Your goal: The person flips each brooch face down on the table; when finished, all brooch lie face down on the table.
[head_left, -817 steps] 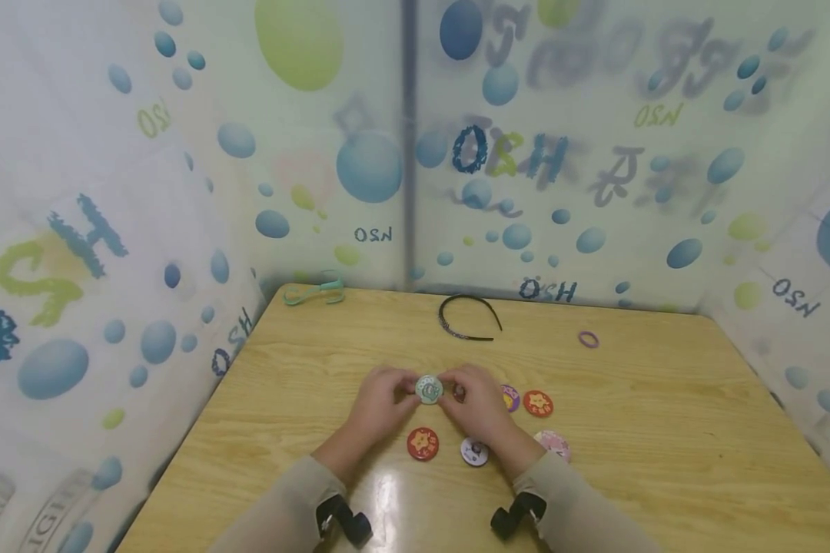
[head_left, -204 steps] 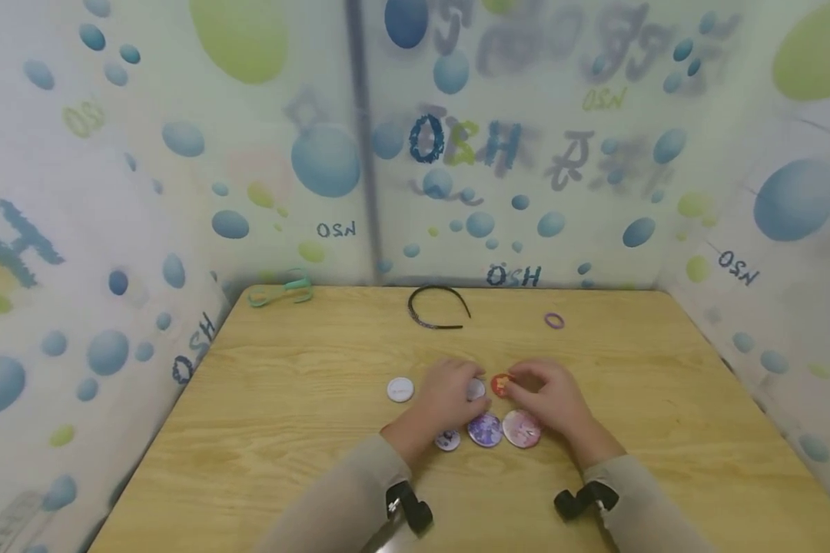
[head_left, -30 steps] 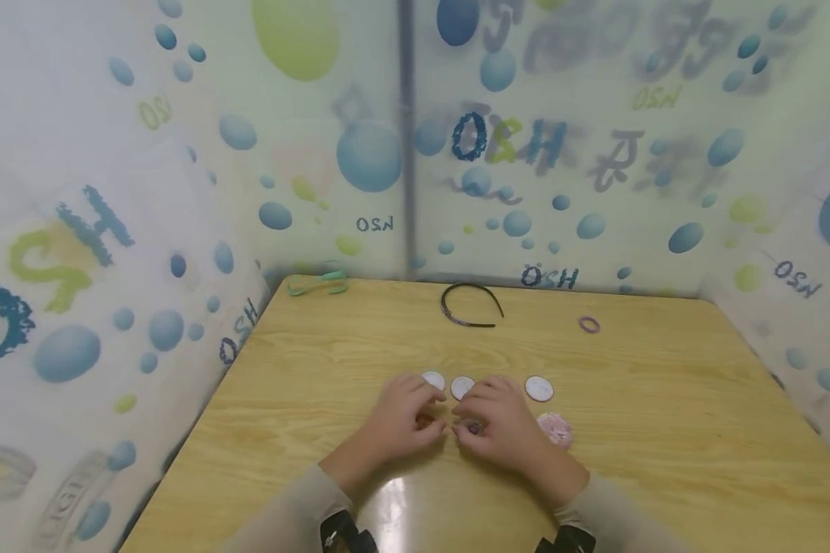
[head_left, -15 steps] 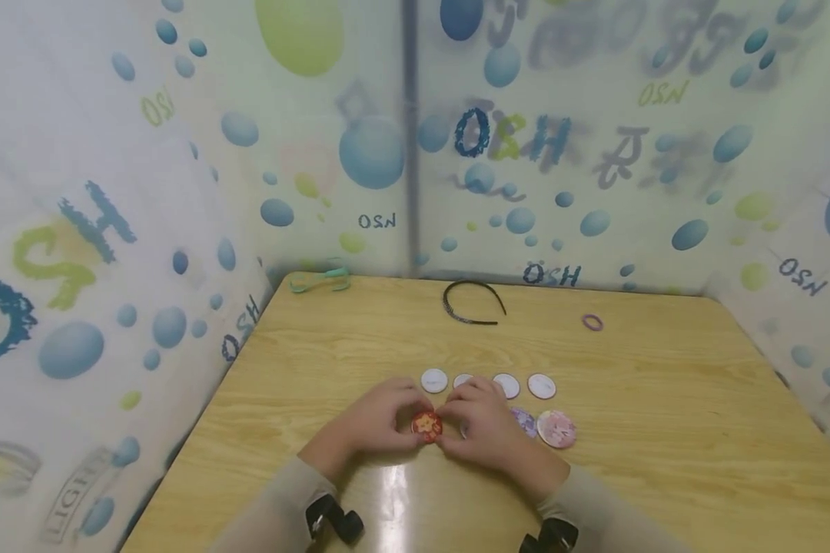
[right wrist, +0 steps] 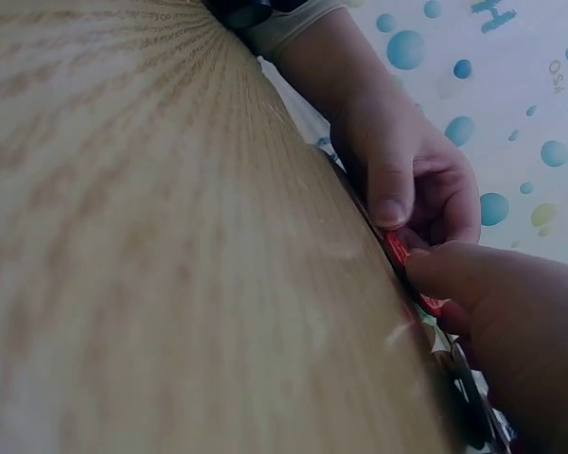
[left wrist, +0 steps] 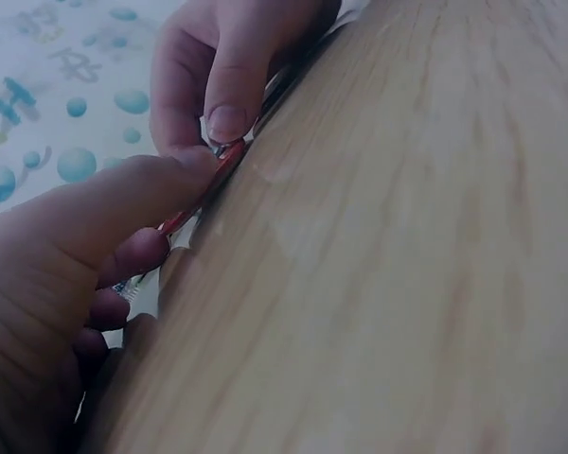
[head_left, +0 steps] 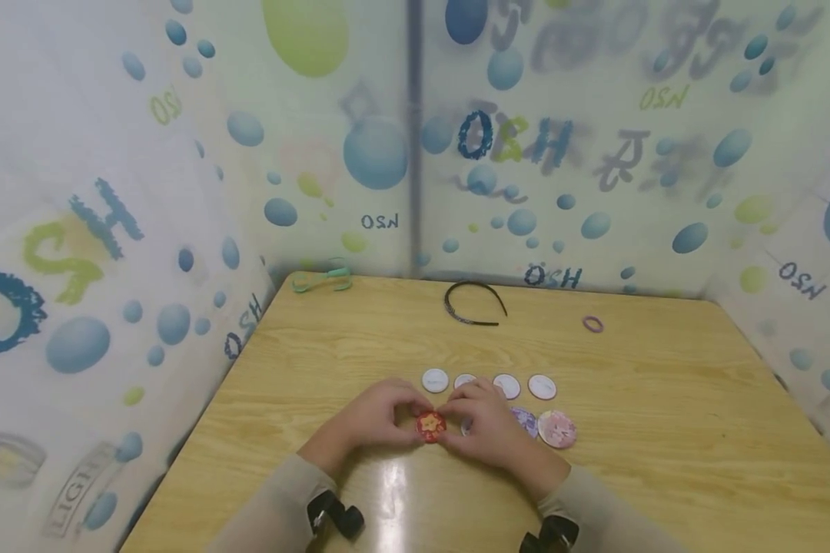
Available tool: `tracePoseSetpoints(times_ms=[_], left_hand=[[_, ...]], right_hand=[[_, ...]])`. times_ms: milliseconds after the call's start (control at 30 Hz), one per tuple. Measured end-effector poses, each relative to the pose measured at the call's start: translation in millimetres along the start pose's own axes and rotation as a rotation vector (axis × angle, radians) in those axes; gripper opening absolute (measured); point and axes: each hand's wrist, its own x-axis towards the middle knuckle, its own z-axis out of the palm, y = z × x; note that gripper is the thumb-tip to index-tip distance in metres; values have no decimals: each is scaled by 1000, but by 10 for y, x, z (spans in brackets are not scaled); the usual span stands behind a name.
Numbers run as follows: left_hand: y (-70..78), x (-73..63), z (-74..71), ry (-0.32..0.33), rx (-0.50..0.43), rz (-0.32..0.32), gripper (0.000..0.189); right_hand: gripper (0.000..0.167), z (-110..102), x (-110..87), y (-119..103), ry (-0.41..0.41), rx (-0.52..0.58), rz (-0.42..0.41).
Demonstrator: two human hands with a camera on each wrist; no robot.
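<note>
On the table lies a round red pin badge (head_left: 430, 426) with a yellow star. My left hand (head_left: 376, 418) pinches its left edge between thumb and fingers; my right hand (head_left: 487, 430) pinches the opposite edge. Both wrist views show the red badge (left wrist: 229, 161) edge-on, close over the wood, with thumbs and fingertips at its rim. Right of it, a purple badge (head_left: 525, 422) is partly covered by my right hand, and another small badge is mostly hidden under that hand. A larger pink badge (head_left: 557, 428) ends this front row.
Behind the hands runs a row of several white-backed badges (head_left: 435, 380), one partly covered by the right hand. Farther back on the table (head_left: 636, 369) are a black headband (head_left: 449, 307), a purple ring-shaped band (head_left: 592, 324) and a mint-green object (head_left: 322, 281). Patterned curtains surround the table.
Badges scattered face up 27 s ago now lie in two rows, the back one white side up. Within the last second the hands have closed in on the red badge, which now shows between them.
</note>
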Motion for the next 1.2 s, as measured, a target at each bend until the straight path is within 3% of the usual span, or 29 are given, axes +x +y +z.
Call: tracePoseSetpoints(times_ms=[267, 633, 1000, 1200], left_hand=[[31, 32, 2, -1, 48, -50, 42], [42, 34, 6, 7, 13, -69, 41], [23, 16, 29, 7, -134, -108, 42], [28, 16, 17, 9, -132, -122, 42]], right_hand=[[35, -8, -10, 7, -15, 14, 15], [38, 21, -7, 39, -30, 31, 57], [37, -7, -14, 30, -32, 97, 93], [37, -4, -13, 41, -19, 121, 100]])
